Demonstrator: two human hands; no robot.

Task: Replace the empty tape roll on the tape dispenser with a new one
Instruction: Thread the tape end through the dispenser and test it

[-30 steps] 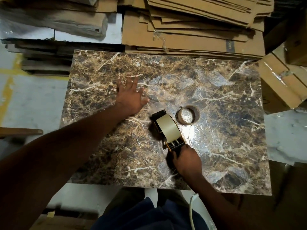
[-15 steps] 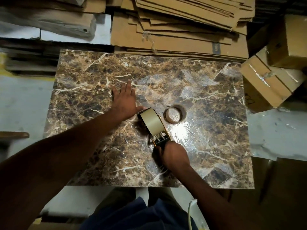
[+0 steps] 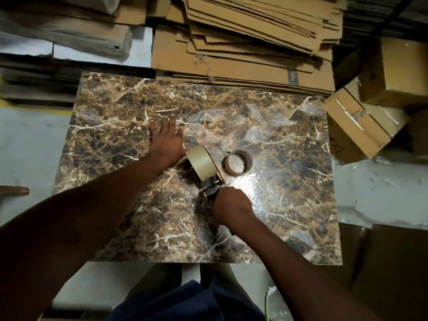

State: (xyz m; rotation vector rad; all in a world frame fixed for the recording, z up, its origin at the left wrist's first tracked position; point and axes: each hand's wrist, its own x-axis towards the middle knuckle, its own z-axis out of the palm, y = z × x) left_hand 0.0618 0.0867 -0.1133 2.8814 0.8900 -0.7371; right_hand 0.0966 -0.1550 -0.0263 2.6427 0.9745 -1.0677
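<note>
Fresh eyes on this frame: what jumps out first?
The fat cream-coloured tape roll mounted on the hand-held tape dispenser at the middle of the brown marble-patterned tabletop, with the right hand closed on the dispenser's handle. The empty cardboard tape core lies flat just right of it. The left hand rests open and flat on the tabletop, left of the roll.

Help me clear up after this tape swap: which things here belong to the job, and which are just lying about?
Job: tape dispenser with new tape roll, held by right hand; empty core; left hand flat on table.
Lying about: flattened cardboard; taped boxes.
</note>
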